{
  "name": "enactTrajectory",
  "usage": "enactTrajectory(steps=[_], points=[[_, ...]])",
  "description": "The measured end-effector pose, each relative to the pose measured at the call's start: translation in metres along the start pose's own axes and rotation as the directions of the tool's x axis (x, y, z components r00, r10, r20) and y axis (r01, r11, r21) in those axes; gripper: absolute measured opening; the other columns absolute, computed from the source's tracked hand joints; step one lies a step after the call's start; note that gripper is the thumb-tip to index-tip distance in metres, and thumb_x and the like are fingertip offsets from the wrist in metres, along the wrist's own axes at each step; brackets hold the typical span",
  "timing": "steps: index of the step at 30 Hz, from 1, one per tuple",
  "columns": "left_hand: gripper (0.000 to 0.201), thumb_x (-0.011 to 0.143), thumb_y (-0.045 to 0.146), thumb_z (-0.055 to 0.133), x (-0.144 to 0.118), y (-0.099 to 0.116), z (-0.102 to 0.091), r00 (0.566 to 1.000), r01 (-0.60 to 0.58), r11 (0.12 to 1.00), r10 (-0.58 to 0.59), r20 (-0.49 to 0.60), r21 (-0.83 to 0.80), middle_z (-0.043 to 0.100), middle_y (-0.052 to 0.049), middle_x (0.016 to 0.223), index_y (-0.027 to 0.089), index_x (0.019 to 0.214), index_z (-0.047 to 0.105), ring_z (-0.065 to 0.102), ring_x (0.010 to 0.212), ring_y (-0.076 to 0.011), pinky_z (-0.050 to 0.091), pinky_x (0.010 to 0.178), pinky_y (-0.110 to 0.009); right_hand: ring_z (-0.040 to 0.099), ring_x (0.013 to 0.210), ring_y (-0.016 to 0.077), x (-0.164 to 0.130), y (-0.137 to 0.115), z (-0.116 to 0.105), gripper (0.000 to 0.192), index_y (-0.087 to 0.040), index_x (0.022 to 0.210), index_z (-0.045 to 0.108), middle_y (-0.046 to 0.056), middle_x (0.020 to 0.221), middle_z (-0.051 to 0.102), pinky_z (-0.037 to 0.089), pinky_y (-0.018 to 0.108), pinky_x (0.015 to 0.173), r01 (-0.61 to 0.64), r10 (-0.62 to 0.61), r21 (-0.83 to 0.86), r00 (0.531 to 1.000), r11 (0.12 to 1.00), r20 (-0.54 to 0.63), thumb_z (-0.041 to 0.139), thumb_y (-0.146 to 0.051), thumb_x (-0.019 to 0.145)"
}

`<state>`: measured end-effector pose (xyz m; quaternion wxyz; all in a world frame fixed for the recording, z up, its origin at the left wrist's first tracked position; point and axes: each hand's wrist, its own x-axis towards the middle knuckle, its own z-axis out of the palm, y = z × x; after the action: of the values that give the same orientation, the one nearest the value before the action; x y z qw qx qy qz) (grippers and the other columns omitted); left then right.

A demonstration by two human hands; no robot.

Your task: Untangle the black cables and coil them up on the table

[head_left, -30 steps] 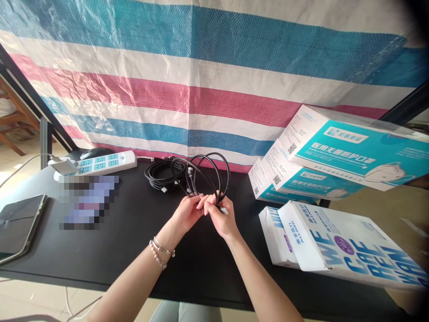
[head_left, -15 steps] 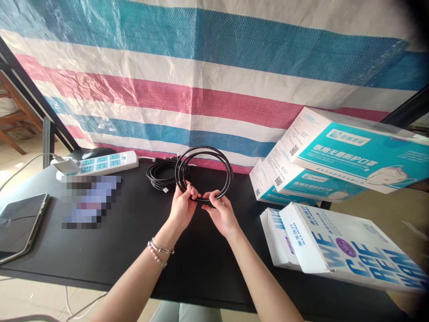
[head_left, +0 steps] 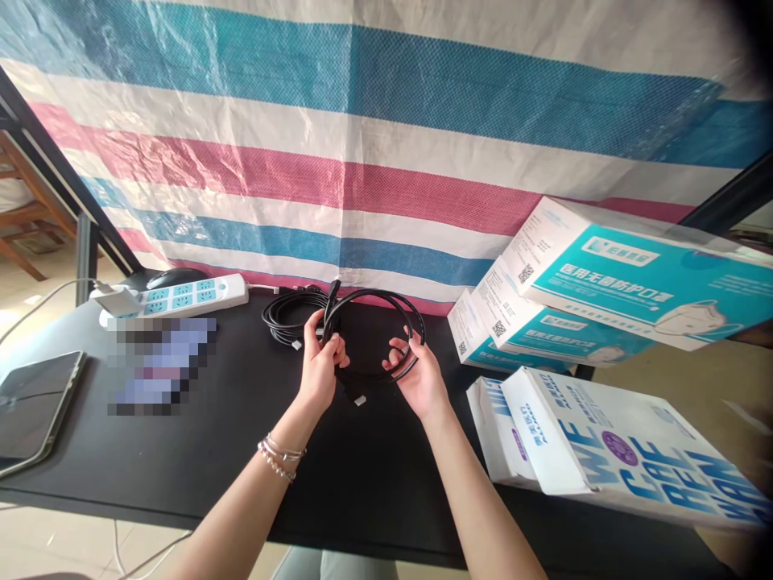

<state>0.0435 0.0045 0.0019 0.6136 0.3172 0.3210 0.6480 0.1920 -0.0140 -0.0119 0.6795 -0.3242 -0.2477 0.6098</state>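
Note:
Between my two hands a black cable (head_left: pixel 375 295) is held in a round coil above the table. My left hand (head_left: pixel 320 364) grips the coil's left side, its fingers wrapped around the strands. A black plug end sticks up above that hand, and a connector (head_left: pixel 360 400) with a pale metal tip hangs below the coil. On the right side, my right hand (head_left: pixel 423 374) has its thumb and curled fingers around the coil. Just behind my left hand, a second coiled black cable (head_left: pixel 283 316) lies on the table, a pale connector at its front.
A white power strip (head_left: pixel 181 296) with a plugged-in adapter and a dark mouse (head_left: pixel 175 276) sit at the back left. A tablet (head_left: pixel 39 411) lies at the left edge. Face-mask boxes (head_left: pixel 604 266) and white boxes (head_left: pixel 628 443) are stacked right. A striped sheet (head_left: pixel 362 193) hangs behind.
My hands have moved apart from the coil's bottom to its left and right sides. The coil has dropped slightly, and its plug ends now show above and below.

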Motion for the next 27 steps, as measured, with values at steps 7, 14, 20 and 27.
enactTrajectory(steps=[7, 14, 20, 27], points=[[0.061, 0.074, 0.028, 0.061, -0.002, 0.002, -0.001, 0.998, -0.037, 0.992, 0.031, 0.054, 0.117, 0.025, 0.011, 0.051, 0.026, 0.130, 0.037, 0.025, 0.042, -0.0035, 0.026, 0.042, -0.015, 0.030, 0.036, 0.0055, -0.001, -0.001, 0.002, 0.009, -0.017, 0.078, 0.061, -0.011, 0.038, 0.034, 0.043, 0.024, 0.048, -0.022, 0.024, -0.067, 0.999, 0.997, 0.030, 0.059, -0.025, 0.075], [0.056, 0.078, 0.049, 0.053, 0.002, 0.004, -0.004, 0.996, -0.082, 0.983, 0.074, 0.051, 0.164, 0.021, 0.009, 0.053, 0.021, 0.126, 0.045, 0.019, 0.040, -0.0030, 0.020, 0.037, -0.015, 0.043, 0.042, 0.0086, 0.000, 0.004, 0.000, 0.017, -0.018, 0.061, 0.054, -0.008, 0.041, 0.041, 0.049, 0.030, 0.057, -0.027, 0.035, -0.126, 0.998, 0.992, 0.058, 0.060, -0.027, 0.074], [0.050, 0.075, 0.049, 0.057, 0.007, 0.006, -0.010, 1.000, 0.000, 0.991, -0.004, 0.030, 0.133, 0.022, 0.010, 0.051, 0.019, 0.116, 0.055, 0.018, 0.038, -0.0018, 0.016, 0.035, -0.014, 0.057, 0.054, 0.0112, 0.003, -0.003, -0.003, 0.040, -0.021, 0.099, 0.049, -0.005, 0.065, 0.059, 0.049, 0.027, 0.057, 0.053, -0.071, -0.364, 0.997, 0.930, -0.035, 0.069, -0.032, 0.066], [0.048, 0.071, 0.050, 0.061, 0.009, 0.007, -0.013, 0.942, 0.254, 0.931, -0.300, 0.150, 0.263, 0.023, 0.011, 0.049, 0.017, 0.106, 0.058, 0.016, 0.035, -0.0004, 0.012, 0.034, -0.013, 0.055, 0.056, 0.0083, 0.008, -0.018, -0.016, 0.061, -0.026, 0.116, 0.045, -0.004, 0.082, 0.053, 0.048, 0.025, 0.056, 0.161, -0.196, -0.583, 0.981, 0.796, 0.004, 0.071, -0.033, 0.061]])
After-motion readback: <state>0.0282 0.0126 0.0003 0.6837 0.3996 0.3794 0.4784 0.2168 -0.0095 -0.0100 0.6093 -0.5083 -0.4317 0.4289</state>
